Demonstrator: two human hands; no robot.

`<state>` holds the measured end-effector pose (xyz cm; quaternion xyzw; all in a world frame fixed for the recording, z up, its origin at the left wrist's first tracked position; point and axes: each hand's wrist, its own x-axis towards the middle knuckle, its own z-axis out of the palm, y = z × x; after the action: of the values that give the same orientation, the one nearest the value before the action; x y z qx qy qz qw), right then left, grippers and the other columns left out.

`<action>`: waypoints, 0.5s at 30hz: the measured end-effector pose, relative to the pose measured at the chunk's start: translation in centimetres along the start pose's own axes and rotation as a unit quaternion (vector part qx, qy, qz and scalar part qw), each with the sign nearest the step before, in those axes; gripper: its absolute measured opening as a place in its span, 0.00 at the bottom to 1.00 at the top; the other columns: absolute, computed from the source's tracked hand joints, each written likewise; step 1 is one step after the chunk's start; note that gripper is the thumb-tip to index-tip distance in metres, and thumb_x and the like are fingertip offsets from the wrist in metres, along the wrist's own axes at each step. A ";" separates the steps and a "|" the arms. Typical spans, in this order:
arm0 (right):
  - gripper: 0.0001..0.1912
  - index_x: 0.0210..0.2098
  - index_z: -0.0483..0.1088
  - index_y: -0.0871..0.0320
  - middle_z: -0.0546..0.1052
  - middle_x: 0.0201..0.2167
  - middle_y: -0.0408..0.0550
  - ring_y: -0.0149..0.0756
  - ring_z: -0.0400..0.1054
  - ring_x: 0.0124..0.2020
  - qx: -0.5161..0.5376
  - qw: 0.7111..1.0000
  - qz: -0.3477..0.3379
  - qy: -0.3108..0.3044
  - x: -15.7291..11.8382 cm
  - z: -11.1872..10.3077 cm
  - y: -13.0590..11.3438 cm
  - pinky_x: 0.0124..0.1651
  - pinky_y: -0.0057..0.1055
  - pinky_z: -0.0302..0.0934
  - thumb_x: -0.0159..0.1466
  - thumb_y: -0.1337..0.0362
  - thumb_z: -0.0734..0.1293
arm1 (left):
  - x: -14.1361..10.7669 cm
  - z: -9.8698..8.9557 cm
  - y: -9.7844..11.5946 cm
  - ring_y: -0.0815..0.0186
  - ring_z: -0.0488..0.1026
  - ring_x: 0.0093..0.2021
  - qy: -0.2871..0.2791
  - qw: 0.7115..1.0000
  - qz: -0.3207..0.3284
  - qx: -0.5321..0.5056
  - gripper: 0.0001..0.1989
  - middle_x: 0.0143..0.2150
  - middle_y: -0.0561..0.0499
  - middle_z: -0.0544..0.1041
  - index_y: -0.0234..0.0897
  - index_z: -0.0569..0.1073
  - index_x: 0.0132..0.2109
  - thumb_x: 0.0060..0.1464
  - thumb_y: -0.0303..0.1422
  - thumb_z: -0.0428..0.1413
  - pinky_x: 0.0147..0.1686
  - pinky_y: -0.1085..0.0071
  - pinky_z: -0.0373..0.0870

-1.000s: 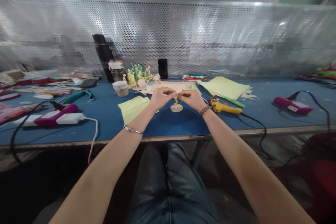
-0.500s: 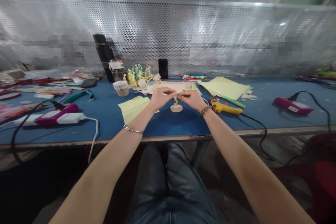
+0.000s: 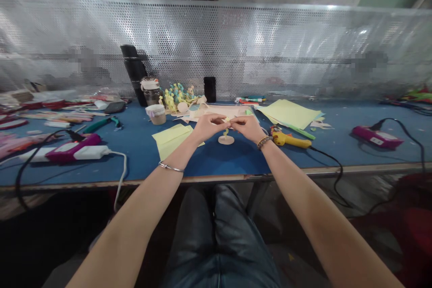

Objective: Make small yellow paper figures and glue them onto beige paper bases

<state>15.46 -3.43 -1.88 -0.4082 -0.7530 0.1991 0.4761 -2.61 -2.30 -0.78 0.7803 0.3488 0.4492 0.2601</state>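
2 hands nearly meet, the left hand (image 3: pixel 209 128) and right hand (image 3: pixel 248 127) narrowly pinching a tiny yellow paper scrap (image 3: pixel 228 120) just above a round pale disc (image 3: pixel 226 140).

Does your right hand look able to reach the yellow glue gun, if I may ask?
Probably yes: the right hand is just beside the yellow glue gun, with nothing apparent between them.

left hand (image 3: pixel 209 128), right hand (image 3: pixel 248 128) pinch small pale strip (image 3: pixel 227 119) above pale round disc (image 3: pixel 226 140); yellow glue gun (image 3: pixel 290 141) nearby, blue workbench (image 3: pixel 229 159).
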 end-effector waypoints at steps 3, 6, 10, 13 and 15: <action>0.11 0.29 0.76 0.61 0.77 0.26 0.47 0.31 0.68 0.26 0.004 1.000 0.006 0.005 0.0 0.0 -0.2 0.30 0.27 0.64 0.55 0.60 0.65 | 0.0 0.1 -0.6 0.63 0.75 0.34 -0.022 1.000 -0.010 0.005 0.19 0.32 0.47 0.78 0.32 0.75 0.41 0.40 0.38 0.61 0.36 0.70 0.71; 0.11 0.30 0.76 0.61 0.77 0.27 0.48 0.31 0.68 0.25 0.010 1.000 0.006 0.000 0.0 0.0 -0.1 0.30 0.27 0.64 0.55 0.60 0.66 | 0.1 0.0 -1.0 0.63 0.75 0.34 -0.028 0.999 -0.016 0.013 0.18 0.32 0.47 0.79 0.33 0.75 0.40 0.41 0.37 0.61 0.35 0.70 0.71; 0.11 0.30 0.76 0.61 0.77 0.26 0.48 0.31 0.68 0.25 0.016 1.000 0.006 -0.007 0.1 0.1 0.2 0.30 0.28 0.64 0.55 0.60 0.66 | 0.2 0.0 -1.1 0.62 0.76 0.34 -0.032 0.999 -0.018 0.008 0.18 0.33 0.46 0.79 0.31 0.75 0.40 0.41 0.36 0.61 0.35 0.69 0.71; 0.11 0.31 0.76 0.61 0.77 0.27 0.48 0.32 0.69 0.26 0.015 1.000 0.008 -0.004 0.1 0.2 0.1 0.31 0.29 0.64 0.55 0.59 0.66 | 0.1 0.0 -1.0 0.61 0.76 0.35 -0.032 0.999 -0.017 -0.003 0.18 0.33 0.45 0.79 0.31 0.75 0.41 0.41 0.36 0.61 0.36 0.69 0.71; 0.12 0.30 0.76 0.61 0.77 0.26 0.49 0.33 0.69 0.27 0.012 1.000 0.007 -0.004 0.0 0.2 -0.1 0.31 0.29 0.64 0.55 0.59 0.66 | 0.1 0.0 -1.0 0.61 0.76 0.35 -0.030 0.999 -0.021 -0.007 0.19 0.32 0.45 0.79 0.31 0.74 0.42 0.41 0.35 0.61 0.36 0.69 0.71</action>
<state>15.25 -3.47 -1.85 -0.4065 -0.7496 0.2130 0.4768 -2.89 -1.64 -1.42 0.7842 0.3535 0.4225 0.2856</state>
